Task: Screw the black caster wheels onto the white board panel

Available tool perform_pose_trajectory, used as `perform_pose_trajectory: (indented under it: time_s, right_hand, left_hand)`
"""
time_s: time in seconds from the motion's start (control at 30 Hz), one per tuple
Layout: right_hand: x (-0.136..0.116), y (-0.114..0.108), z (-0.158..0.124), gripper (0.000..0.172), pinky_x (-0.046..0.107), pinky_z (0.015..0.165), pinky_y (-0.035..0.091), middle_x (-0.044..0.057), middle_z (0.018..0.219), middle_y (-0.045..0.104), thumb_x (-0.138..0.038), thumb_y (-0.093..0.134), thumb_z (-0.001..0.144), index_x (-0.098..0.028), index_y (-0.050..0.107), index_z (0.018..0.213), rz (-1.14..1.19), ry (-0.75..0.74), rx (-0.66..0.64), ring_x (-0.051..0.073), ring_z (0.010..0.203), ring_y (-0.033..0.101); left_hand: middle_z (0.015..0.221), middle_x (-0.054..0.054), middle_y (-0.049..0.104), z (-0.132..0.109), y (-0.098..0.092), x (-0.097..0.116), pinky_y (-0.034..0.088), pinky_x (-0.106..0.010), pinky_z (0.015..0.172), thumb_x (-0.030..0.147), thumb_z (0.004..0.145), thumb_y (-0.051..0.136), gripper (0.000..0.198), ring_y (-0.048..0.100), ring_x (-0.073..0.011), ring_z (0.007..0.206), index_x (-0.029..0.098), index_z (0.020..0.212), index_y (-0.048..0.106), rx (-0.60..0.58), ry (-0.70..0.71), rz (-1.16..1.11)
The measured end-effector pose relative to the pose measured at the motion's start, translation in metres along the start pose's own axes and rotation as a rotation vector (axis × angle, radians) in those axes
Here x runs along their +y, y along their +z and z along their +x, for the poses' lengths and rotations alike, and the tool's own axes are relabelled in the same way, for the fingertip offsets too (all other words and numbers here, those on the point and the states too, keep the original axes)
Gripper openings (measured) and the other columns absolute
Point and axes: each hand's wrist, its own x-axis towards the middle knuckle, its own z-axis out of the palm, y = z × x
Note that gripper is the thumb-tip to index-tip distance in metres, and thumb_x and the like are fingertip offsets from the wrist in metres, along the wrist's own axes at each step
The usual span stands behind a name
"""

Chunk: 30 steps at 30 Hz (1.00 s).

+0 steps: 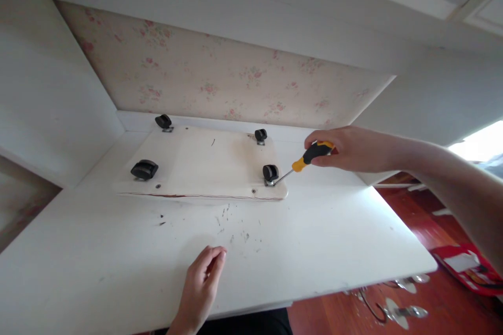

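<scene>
My right hand point(334, 149) is wrapped round the handle of a yellow and black screwdriver point(314, 154). Its tip touches the metal plate of the front right caster point(270, 172), near a corner of a white board point(208, 162). Three more black casters stand wheels-up on that board: the front left caster point(144, 169), the back left caster point(163, 121) and the back right caster point(261, 135). Over the desk near its front edge, my left hand point(203, 277) is curled with fingers pressed to the thumb; anything inside is hidden.
The board lies on a white desk point(334, 230) with dark crumbs point(231, 225) in front of it. Floral wallpaper point(236, 73) and white panels enclose the back and sides. Down on the red wooden floor are a lamp-like fixture point(401, 311) and a red case point(471, 269).
</scene>
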Motion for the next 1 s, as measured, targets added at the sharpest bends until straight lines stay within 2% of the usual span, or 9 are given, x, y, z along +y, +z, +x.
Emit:
perform_pose_trajectory:
  time_s: [0.07, 0.13, 0.3, 0.4, 0.5, 0.6, 0.7, 0.87, 1.0]
  right_hand:
    - [-0.005, -0.005, 0.005, 0.031, 0.034, 0.072, 0.043, 0.003, 0.099, 0.071, -0.042, 0.054, 0.086, -0.031, 0.064, 0.114, -0.036, -0.107, -0.006, 0.022, 0.082, 0.063]
    - [-0.013, -0.009, 0.009, 0.032, 0.035, 0.072, 0.043, 0.004, 0.099, 0.071, -0.045, 0.054, 0.086, -0.032, 0.065, 0.113, -0.088, -0.128, -0.006, 0.023, 0.084, 0.064]
    - [-0.032, -0.011, 0.016, 0.055, 0.039, 0.064, 0.042, 0.011, 0.084, 0.07, -0.072, 0.041, 0.086, -0.026, 0.07, 0.096, -0.261, 0.05, 0.019, 0.029, 0.076, 0.064]
    - [-0.035, -0.009, 0.017, 0.063, 0.04, 0.065, 0.042, 0.011, 0.087, 0.071, -0.074, 0.035, 0.087, -0.026, 0.061, 0.119, -0.245, 0.076, 0.065, 0.031, 0.077, 0.064]
    - [-0.034, -0.009, 0.015, 0.061, 0.039, 0.067, 0.043, 0.01, 0.092, 0.072, -0.067, 0.039, 0.09, -0.027, 0.045, 0.135, -0.14, 0.036, 0.041, 0.028, 0.079, 0.065]
    - [-0.035, -0.009, 0.015, 0.053, 0.038, 0.063, 0.042, 0.011, 0.092, 0.071, -0.065, 0.04, 0.09, -0.026, 0.054, 0.123, -0.184, 0.037, 0.013, 0.028, 0.076, 0.064]
    - [-0.037, -0.008, 0.017, 0.06, 0.041, 0.066, 0.042, 0.014, 0.088, 0.071, -0.071, 0.032, 0.09, -0.023, 0.062, 0.108, -0.309, 0.083, 0.075, 0.032, 0.077, 0.065]
    - [-0.035, -0.008, 0.017, 0.061, 0.041, 0.068, 0.043, 0.012, 0.105, 0.073, -0.069, 0.038, 0.09, -0.027, 0.047, 0.133, -0.164, 0.045, 0.074, 0.03, 0.08, 0.065]
    - [-0.036, -0.009, 0.015, 0.055, 0.039, 0.063, 0.041, 0.014, 0.097, 0.072, -0.066, 0.041, 0.089, -0.023, 0.056, 0.119, -0.207, 0.015, 0.017, 0.029, 0.076, 0.065]
  left_hand:
    - [0.084, -0.003, 0.066, 0.0, 0.0, 0.0, 0.047, -0.025, 0.067, 0.045, 0.094, 0.054, 0.03, 0.06, -0.017, 0.074, 0.021, 0.1, 0.071, -0.001, 0.001, 0.002]
    - [0.084, -0.003, 0.067, 0.0, 0.0, 0.0, 0.048, -0.025, 0.067, 0.045, 0.094, 0.054, 0.031, 0.06, -0.0174, 0.075, 0.02, 0.1, 0.071, 0.001, 0.001, 0.003]
    - [0.084, -0.004, 0.068, 0.001, 0.0, 0.0, 0.049, -0.026, 0.066, 0.046, 0.093, 0.054, 0.032, 0.061, -0.0177, 0.073, 0.02, 0.101, 0.071, 0.005, -0.004, 0.007]
    - [0.084, -0.004, 0.068, 0.001, -0.001, -0.001, 0.049, -0.026, 0.066, 0.047, 0.093, 0.055, 0.033, 0.061, -0.0179, 0.073, 0.02, 0.1, 0.072, 0.011, 0.001, 0.011]
    - [0.084, -0.004, 0.069, 0.002, 0.0, -0.001, 0.05, -0.026, 0.067, 0.047, 0.092, 0.055, 0.033, 0.062, -0.0187, 0.075, 0.02, 0.1, 0.072, 0.014, 0.006, 0.01]
    - [0.083, -0.004, 0.069, 0.002, 0.0, -0.002, 0.05, -0.027, 0.067, 0.048, 0.093, 0.054, 0.034, 0.062, -0.0191, 0.074, 0.02, 0.101, 0.072, 0.008, 0.006, 0.017]
    - [0.082, -0.004, 0.069, 0.002, -0.001, -0.003, 0.05, -0.027, 0.066, 0.047, 0.093, 0.054, 0.034, 0.061, -0.0188, 0.072, 0.02, 0.102, 0.072, 0.004, 0.011, 0.021]
    - [0.083, -0.005, 0.07, 0.002, -0.001, -0.003, 0.052, -0.026, 0.067, 0.047, 0.093, 0.055, 0.033, 0.064, -0.0192, 0.075, 0.02, 0.1, 0.072, 0.02, 0.034, 0.016]
    - [0.084, -0.006, 0.071, 0.002, 0.0, 0.0, 0.054, -0.027, 0.069, 0.048, 0.091, 0.056, 0.033, 0.066, -0.0204, 0.077, 0.019, 0.096, 0.073, 0.038, 0.042, 0.016]
